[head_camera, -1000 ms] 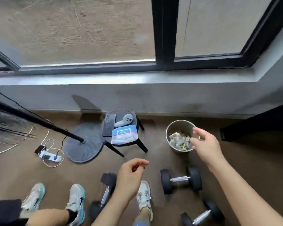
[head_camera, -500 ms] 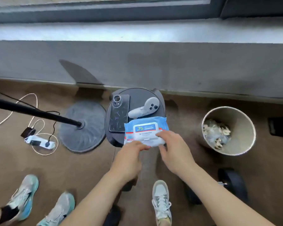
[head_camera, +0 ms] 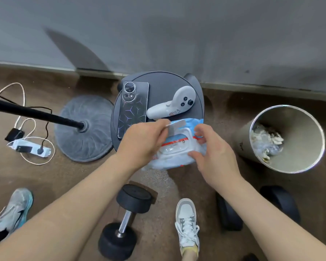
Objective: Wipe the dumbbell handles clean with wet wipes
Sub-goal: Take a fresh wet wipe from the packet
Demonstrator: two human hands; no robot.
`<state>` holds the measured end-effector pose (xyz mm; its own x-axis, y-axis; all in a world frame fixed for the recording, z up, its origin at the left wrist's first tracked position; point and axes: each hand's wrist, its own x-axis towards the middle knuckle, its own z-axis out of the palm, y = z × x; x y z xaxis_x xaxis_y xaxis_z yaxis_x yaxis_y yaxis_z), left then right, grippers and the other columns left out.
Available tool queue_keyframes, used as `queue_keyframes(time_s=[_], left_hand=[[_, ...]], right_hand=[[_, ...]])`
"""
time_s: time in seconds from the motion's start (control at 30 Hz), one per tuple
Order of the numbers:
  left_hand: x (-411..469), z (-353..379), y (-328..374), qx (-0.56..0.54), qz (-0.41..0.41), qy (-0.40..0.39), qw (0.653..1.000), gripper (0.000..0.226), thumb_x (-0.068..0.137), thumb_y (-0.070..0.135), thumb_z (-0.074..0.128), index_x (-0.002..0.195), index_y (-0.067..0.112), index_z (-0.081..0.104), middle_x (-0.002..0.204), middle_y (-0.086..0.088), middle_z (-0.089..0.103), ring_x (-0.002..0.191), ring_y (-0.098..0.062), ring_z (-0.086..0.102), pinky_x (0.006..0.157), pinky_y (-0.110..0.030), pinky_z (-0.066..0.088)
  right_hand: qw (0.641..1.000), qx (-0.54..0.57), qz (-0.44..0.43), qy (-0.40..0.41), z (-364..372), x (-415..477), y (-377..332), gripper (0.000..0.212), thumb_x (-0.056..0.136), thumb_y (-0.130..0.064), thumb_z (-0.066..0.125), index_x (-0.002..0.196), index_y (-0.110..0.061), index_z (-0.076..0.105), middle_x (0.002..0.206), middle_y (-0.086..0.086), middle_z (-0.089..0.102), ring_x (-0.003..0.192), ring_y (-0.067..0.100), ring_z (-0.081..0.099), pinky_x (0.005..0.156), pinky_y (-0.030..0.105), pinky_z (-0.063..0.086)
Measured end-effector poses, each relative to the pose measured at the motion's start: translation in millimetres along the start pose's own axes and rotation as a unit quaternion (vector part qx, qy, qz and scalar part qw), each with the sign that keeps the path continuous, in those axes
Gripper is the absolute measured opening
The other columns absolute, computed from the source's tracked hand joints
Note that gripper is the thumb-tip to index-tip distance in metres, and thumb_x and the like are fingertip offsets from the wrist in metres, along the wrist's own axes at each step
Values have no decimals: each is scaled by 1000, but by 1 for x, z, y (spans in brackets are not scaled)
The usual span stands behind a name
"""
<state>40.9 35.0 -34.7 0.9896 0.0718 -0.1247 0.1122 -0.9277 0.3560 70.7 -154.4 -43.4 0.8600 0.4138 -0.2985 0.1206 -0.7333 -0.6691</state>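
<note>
Blue pack part-covered by left hand, right dumbbell handle hidden

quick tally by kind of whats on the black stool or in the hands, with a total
phone: 1
controller: 1
wet wipes pack: 1, held by left hand and right hand at the stool edge
total: 3

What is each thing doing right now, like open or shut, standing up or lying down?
wet wipes pack: held in both hands, lid lifted open.
left hand: pinches the lid.
right hand: grips the wet wipes pack.
dumbbell: lying on the floor, untouched.
bin: upright, crumpled waste inside.
phone: face down on the stool.
controller: lying on the stool.
</note>
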Motion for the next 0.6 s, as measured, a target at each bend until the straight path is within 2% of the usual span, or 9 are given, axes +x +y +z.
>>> queue_keyframes(time_s=[0.07,0.1,0.17,0.23,0.3,0.33,0.47,0.6], left_hand=[[6,-2,-2,-31,-54,57,996,24,88,31,51,106,19,62,89,-7,64,83,-32,56,65,-41,48],[7,-1,-2,-30,-68,90,993,20,85,20,61,105,19,58,92,-8,59,81,-31,54,62,-40,45],[6,4,-1,-25,-80,113,990,27,77,2,62,95,18,52,88,-9,50,67,-32,50,50,-35,38],[-1,12,-1,-11,-14,87,996,17,75,4,52,86,16,57,83,-8,52,62,-32,52,47,-32,39],[-12,22,-1,-16,38,36,999,24,77,16,42,89,16,64,89,-4,57,75,-30,56,52,-37,49],[-16,25,1,-25,37,21,999,28,78,18,42,93,16,66,93,-3,58,81,-29,57,56,-40,52],[-22,31,4,-84,-12,48,995,20,77,12,58,94,16,68,97,-1,57,87,-27,57,64,-43,52],[-25,32,3,-108,-15,58,992,25,72,9,63,95,17,70,94,-2,54,85,-27,56,67,-41,51]], right_hand=[[999,-40,-20,-10,-1,2,-3,48,78,-13,72,121,-25,53,118,-4,56,103,20,55,84,37,48],[997,-61,-32,-18,-1,3,-5,44,80,-14,70,120,-25,55,119,-2,53,104,21,54,84,37,48],[995,-92,-40,-25,-1,5,-10,38,82,-21,68,120,-24,61,119,2,51,104,23,52,83,39,49],[993,-108,-46,-6,-1,7,-12,29,81,-25,69,110,-21,68,109,5,53,97,26,53,77,40,50],[990,-122,-64,26,1,10,-14,18,78,-23,72,95,-17,72,94,6,53,87,29,54,68,39,50],[989,-131,-60,32,1,12,-16,14,80,-23,72,91,-16,73,90,5,52,85,29,53,67,37,48],[985,-170,35,2,6,18,-30,24,91,-35,59,102,-15,68,102,4,50,100,23,48,79,35,43],[977,-192,87,-15,12,23,-43,24,96,-31,50,106,-14,63,109,6,49,104,25,49,82,35,43]])
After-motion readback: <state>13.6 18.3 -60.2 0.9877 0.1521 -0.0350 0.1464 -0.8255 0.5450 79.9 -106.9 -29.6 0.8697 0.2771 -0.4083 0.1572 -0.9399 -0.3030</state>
